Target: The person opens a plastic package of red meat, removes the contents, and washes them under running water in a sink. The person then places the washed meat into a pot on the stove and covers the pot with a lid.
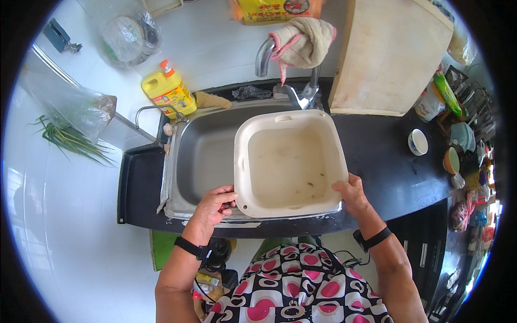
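A white plastic basin with rounded corners holds cloudy water, with a few small green and brown bits in it. It sits over the right part of a stainless steel sink. My right hand grips the basin's right rim near the front corner, thumb on top. At the front left corner, my left hand has its fingertips against the rim. A small dark red thing, too hidden to name, shows between its curled fingers.
A chrome faucet draped with a beige cloth rises behind the basin. A yellow pump bottle stands at the back left. To the right are a wooden board and a white bowl on the black countertop.
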A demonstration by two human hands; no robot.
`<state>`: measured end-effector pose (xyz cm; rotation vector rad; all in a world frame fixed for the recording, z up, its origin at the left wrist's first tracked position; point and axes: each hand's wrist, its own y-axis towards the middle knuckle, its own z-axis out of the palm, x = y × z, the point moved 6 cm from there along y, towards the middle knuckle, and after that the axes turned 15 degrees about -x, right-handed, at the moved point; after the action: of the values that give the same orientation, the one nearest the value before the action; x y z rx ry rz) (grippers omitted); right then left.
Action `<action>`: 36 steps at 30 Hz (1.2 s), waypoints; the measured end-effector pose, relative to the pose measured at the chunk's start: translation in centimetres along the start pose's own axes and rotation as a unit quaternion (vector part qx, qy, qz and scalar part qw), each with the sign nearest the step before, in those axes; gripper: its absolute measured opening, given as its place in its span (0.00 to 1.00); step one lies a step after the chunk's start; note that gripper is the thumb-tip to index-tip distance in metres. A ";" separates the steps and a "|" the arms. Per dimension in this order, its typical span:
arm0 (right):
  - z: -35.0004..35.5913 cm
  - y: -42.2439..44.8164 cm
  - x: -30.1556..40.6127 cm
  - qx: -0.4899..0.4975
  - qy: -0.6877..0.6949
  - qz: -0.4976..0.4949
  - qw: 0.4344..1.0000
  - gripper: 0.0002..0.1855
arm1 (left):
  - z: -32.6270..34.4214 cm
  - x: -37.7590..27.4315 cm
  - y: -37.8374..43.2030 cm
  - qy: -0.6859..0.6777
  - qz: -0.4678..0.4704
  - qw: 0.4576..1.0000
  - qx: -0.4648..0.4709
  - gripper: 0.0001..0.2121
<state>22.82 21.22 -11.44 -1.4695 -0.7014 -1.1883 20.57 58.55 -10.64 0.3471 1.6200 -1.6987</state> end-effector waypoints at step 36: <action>8.0 10.4 -11.1 -0.003 0.008 0.153 0.988 0.20 | -6.8 2.1 14.9 0.036 -0.151 0.981 -0.113 0.13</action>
<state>30.86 28.09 -25.02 -1.5087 -0.4403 -0.9659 27.12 65.51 -24.17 0.0504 1.9776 -1.7107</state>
